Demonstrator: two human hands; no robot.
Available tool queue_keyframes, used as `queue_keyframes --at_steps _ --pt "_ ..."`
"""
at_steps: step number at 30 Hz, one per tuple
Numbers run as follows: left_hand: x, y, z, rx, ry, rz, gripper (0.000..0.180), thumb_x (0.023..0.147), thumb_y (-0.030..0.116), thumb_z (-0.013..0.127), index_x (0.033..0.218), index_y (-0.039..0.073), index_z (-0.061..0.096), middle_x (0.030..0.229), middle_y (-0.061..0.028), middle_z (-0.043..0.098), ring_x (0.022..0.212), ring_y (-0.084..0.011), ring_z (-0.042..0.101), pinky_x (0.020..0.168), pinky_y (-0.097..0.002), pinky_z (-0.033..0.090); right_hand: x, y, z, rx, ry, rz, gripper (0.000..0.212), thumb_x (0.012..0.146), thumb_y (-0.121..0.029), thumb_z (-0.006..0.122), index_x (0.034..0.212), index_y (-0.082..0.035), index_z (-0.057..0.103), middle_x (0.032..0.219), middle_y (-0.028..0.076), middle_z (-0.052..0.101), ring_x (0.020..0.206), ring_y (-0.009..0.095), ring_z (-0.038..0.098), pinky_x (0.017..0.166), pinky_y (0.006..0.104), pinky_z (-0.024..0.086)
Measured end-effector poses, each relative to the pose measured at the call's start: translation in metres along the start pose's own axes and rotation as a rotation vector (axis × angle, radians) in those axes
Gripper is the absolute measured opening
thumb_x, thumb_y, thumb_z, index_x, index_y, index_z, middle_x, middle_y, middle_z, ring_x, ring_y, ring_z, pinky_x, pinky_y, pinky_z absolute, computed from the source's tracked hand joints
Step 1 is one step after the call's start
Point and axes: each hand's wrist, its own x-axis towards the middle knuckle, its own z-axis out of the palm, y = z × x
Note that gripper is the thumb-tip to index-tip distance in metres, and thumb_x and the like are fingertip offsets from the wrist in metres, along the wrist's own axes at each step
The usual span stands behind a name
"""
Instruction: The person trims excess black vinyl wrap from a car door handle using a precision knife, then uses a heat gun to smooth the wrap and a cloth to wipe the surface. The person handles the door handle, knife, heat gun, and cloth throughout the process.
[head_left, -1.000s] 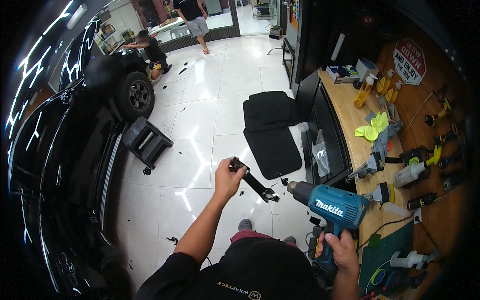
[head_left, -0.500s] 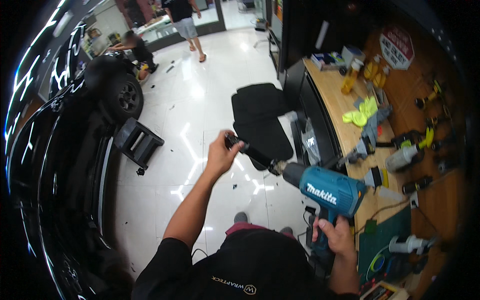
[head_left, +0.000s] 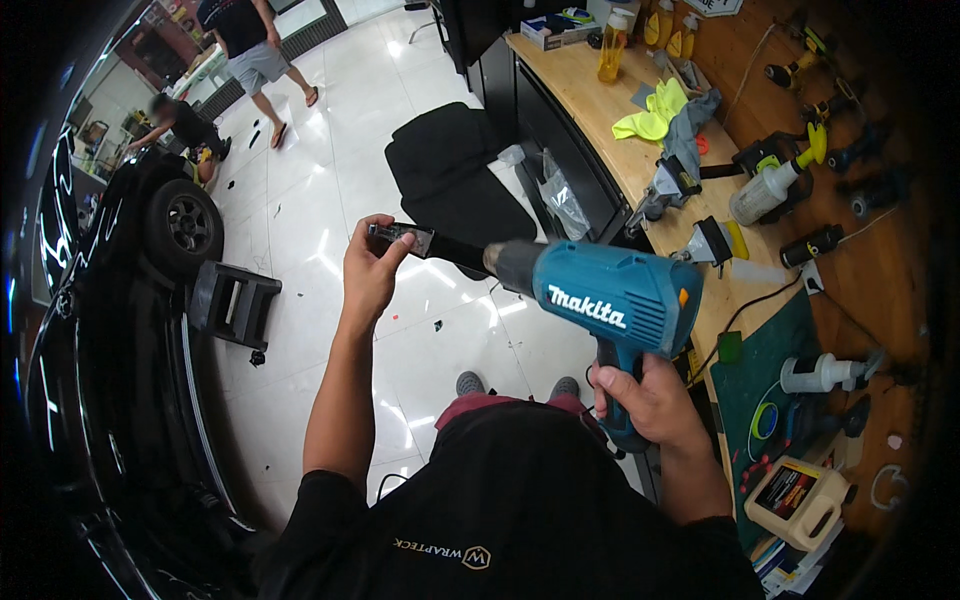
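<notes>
My left hand is closed on one end of a slim black part, with the thumb on top. The part's held end looks glossy; its far end reaches toward the heat gun's nozzle, and its exact kind does not show. In my right hand is a teal heat gun, gripped by its handle. Its dark nozzle points left at the black part, very close to it; whether they touch I cannot tell.
A wooden workbench runs along the right, with spray bottles, yellow cloths and a beige jug. Black mats lie on the floor ahead. At left stand a black car and a step stool. Two people are beyond.
The view has swung to the right. The heat gun has come up and its nozzle is nearer my left hand. The black part is turned, showing its glossy end.
</notes>
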Motion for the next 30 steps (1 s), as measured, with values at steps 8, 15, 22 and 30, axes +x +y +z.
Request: queue_keyframes --at_steps 8,15,22,30 --pt "0.0 -0.001 -0.007 -0.01 -0.048 0.003 0.033 0.083 0.011 0.069 0.111 0.001 0.053 0.085 -0.0046 0.062 0.075 -0.0088 0.054 0.068 -0.0223 0.043 -0.002 -0.009 0.001 -0.07 -0.025 0.105 0.021 0.091 -0.014 0.057 0.104 0.001 0.05 0.083 0.009 0.057 0.064 0.013 0.057 0.059 0.0282 0.049" --pt "0.001 -0.01 -0.015 -0.041 -0.079 -0.036 0.034 0.083 0.01 0.07 0.112 0.002 0.054 0.086 -0.0031 0.061 0.077 -0.0089 0.054 0.071 -0.0222 0.043 -0.006 -0.022 0.008 -0.026 0.032 0.045 0.027 0.089 -0.014 0.059 0.108 0.002 0.049 0.083 0.009 0.057 0.064 0.014 0.057 0.061 0.0286 0.049" --pt "0.008 -0.037 -0.029 -0.392 -0.098 -0.112 0.036 0.082 0.004 0.068 0.115 0.004 0.053 0.095 -0.0057 0.061 0.084 -0.0119 0.057 0.082 -0.0254 0.046 -0.05 -0.028 0.004 0.176 0.187 0.007 0.039 0.084 -0.005 0.064 0.119 0.003 0.048 0.089 0.011 0.06 0.068 0.016 0.059 0.063 0.0282 0.051" --pt "0.013 -0.042 -0.028 -0.732 -0.26 -0.165 0.039 0.083 0.005 0.066 0.118 0.008 0.049 0.11 -0.0144 0.062 0.099 -0.0212 0.061 0.091 -0.0356 0.046 -0.078 -0.026 -0.033 0.061 0.497 -0.255 0.05 0.087 -0.03 0.062 0.115 0.007 0.044 0.086 0.015 0.056 0.062 0.018 0.059 0.053 0.0296 0.051"
